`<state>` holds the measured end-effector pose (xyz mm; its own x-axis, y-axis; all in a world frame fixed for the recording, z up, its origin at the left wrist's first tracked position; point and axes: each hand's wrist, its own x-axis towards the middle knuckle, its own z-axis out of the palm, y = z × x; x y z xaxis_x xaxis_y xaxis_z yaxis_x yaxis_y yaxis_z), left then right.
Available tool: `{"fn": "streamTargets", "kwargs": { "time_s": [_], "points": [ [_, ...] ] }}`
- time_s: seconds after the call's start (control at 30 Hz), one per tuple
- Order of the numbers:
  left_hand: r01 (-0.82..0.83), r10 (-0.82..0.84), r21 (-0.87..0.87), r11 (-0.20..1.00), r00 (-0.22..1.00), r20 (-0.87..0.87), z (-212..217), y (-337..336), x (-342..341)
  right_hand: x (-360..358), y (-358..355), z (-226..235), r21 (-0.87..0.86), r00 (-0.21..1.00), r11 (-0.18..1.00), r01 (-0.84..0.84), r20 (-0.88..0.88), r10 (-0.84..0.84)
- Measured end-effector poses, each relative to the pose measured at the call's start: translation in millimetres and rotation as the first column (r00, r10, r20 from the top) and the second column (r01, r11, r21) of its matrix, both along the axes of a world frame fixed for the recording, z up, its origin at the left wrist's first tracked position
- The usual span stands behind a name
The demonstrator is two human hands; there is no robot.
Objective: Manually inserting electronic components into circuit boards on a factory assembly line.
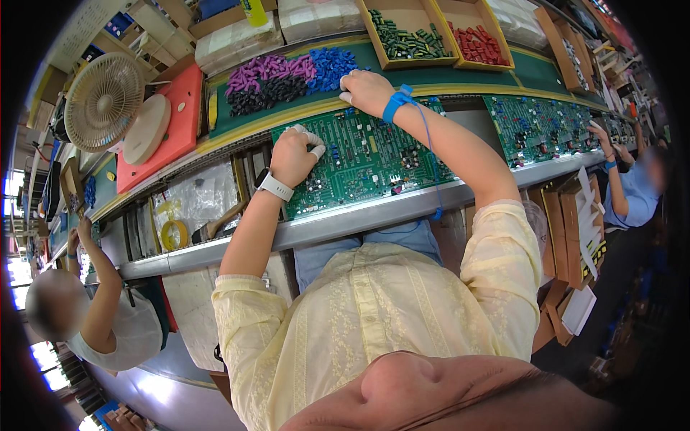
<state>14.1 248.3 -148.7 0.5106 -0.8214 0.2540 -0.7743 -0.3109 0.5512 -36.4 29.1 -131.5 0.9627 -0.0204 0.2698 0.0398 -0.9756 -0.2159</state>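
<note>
Left grip (293, 154) curled on circuit board (359, 154); right grip (366, 90) among blue components (330, 66).

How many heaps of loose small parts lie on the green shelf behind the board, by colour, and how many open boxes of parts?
Purple heap: 1
Blue heap: 1, right hand at its edge
Black heap: 1
Cardboard box of dark green parts: 1
Cardboard box of red parts: 1
Total: 5

Left hand (293, 156) curled, fingers bent down; right hand (366, 91) stretched forward, arm extended, palm down.
</note>
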Motion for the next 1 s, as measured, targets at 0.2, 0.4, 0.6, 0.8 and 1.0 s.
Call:
{"fn": "streamTargets", "kwargs": {
  "time_s": [0.2, 0.4, 0.6, 0.8, 1.0],
  "points": [
    [0.023, -0.023, 0.017, 1.000, 1.000, 0.017, 0, -1, -2, 7, -4, -8, 0.022, 0.987, 0.989, 0.147, -0.061, -0.146],
    [0.032, -0.033, 0.005, 0.999, 0.998, 0.061, 0, -2, -3, 8, -3, -3, 0.049, 0.980, 0.985, 0.164, -0.120, -0.157],
    [0.043, -0.043, 0.002, 0.999, 0.994, 0.102, 1, -3, -6, -1, 6, -3, 0.005, 0.997, 0.997, 0.071, 0.018, -0.072],
    [0.062, -0.061, -0.001, 0.998, 0.983, 0.171, 0, -2, -8, -11, 26, 3, 0.151, 1.000, 0.989, -0.007, -0.028, 0.011],
    [0.101, -0.099, -0.003, 0.995, 0.978, 0.184, 1, -2, -9, -15, 28, 1, 0.236, 0.989, 0.968, -0.086, -0.094, 0.111]
  ]
}}
